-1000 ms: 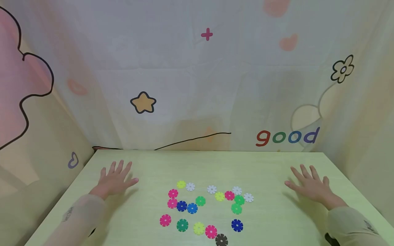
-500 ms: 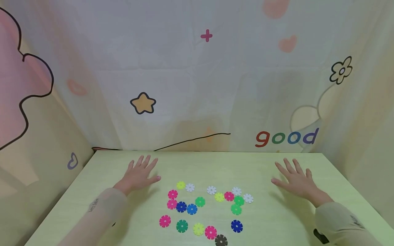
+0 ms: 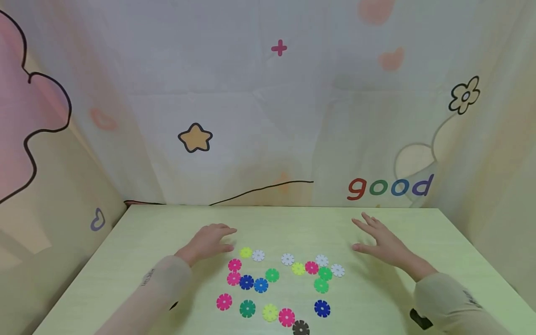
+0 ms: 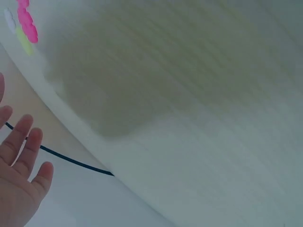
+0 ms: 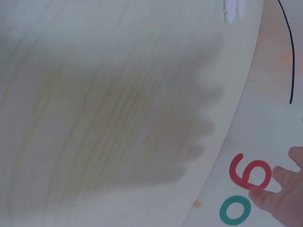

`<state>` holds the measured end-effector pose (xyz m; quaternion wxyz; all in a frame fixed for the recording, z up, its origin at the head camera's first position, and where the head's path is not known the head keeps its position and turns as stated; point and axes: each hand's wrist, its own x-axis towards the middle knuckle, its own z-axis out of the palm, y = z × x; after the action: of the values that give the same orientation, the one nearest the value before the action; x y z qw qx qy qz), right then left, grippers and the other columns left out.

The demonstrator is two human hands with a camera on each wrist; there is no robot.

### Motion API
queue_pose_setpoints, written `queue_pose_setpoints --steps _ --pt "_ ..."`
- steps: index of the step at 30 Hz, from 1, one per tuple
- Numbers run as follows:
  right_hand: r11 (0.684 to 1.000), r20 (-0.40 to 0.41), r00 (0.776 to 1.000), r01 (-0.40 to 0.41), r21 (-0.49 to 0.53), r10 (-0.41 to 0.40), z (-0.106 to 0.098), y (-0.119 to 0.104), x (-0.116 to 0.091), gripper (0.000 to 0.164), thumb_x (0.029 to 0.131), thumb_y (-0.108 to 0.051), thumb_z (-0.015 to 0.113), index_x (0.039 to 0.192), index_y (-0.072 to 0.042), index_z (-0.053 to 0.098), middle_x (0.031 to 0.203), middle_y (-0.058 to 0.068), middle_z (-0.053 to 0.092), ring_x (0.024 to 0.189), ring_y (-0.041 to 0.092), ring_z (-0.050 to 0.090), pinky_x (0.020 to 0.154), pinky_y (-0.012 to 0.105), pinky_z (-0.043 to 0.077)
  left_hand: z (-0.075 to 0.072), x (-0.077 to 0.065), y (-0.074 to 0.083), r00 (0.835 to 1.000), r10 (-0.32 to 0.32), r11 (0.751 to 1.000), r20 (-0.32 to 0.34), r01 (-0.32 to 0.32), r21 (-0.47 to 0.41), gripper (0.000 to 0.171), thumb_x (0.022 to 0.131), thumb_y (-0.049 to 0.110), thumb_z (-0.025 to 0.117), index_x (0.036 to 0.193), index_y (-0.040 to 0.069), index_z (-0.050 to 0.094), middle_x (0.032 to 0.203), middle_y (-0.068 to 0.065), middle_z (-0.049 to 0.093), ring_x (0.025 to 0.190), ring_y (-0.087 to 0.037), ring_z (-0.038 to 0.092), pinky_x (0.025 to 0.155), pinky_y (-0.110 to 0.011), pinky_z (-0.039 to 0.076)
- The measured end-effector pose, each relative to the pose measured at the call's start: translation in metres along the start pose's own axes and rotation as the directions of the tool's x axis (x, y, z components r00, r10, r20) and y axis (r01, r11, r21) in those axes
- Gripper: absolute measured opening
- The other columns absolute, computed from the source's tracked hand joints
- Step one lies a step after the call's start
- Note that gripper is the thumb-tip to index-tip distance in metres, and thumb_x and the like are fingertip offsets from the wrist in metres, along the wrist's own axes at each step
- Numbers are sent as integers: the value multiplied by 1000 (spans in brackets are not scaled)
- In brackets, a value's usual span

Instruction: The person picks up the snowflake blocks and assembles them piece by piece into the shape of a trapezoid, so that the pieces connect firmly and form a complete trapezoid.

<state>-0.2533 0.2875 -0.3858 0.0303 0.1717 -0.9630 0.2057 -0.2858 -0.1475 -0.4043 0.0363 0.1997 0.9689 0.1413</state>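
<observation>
Both hands hover above a pale wooden table and hold nothing. My left hand (image 3: 209, 242) is left of the notched plastic discs, its thumb and fingers extended toward the yellow disc (image 3: 245, 252). To the right of the discs, my right hand (image 3: 383, 242) has its fingers spread, the nearest pieces being a white disc (image 3: 338, 270) and another white disc (image 3: 321, 260). Pink discs (image 3: 234, 265), a dark blue disc (image 3: 246, 282), a green disc (image 3: 272, 275) and several others lie flat in the middle. In the left wrist view, the fingers (image 4: 28, 146) are loosely extended.
The table (image 3: 138, 260) meets a printed cloth backdrop (image 3: 251, 130) at its back edge. Cloth also hangs along both sides. A dark grey disc (image 3: 301, 328) lies at the bottom of the head view, with a dark blue disc (image 3: 322, 308) to its right.
My left hand has moved right and my right hand has moved left, both toward the discs. The left hand has turned more sideways. The discs have stayed in place.
</observation>
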Motion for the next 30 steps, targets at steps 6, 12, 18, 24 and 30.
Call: queue_pose_setpoints --steps 6,12,18,24,30 --pt "985 45 999 -10 171 3 8 -9 5 60 80 -25 64 132 -5 40 138 25 31 119 47 35 89 60 35 8 6 11 998 -14 994 65 21 -110 42 79 26 65 119 16 57 115 -5 58 111 -25 50 91 -44 42" --pt "944 156 987 -95 317 47 17 -17 10 46 80 -11 63 124 -2 49 119 22 52 91 27 56 73 33 50 12 8 19 996 -8 990 91 21 -140 36 79 21 66 114 15 60 105 -4 60 100 -22 55 85 -39 46" --pt "912 283 958 -159 377 50 28 -18 10 36 80 -9 62 115 -1 56 94 13 56 73 17 49 61 26 48 15 11 19 995 -10 986 104 27 -162 34 77 18 67 111 15 63 96 -1 61 87 -16 55 77 -32 47" --pt "902 356 934 -172 397 21 38 -15 9 33 78 -9 64 110 -3 59 82 6 53 68 16 48 56 26 45 20 14 16 994 13 981 108 8 -196 33 76 17 68 109 15 64 90 1 60 83 -13 53 72 -28 46" --pt "912 369 929 -186 365 42 44 -18 8 30 76 -10 67 105 -6 61 80 5 52 68 16 47 57 27 44 24 16 14 994 16 981 108 5 -194 33 76 18 68 109 14 64 87 2 59 81 -12 52 71 -27 45"
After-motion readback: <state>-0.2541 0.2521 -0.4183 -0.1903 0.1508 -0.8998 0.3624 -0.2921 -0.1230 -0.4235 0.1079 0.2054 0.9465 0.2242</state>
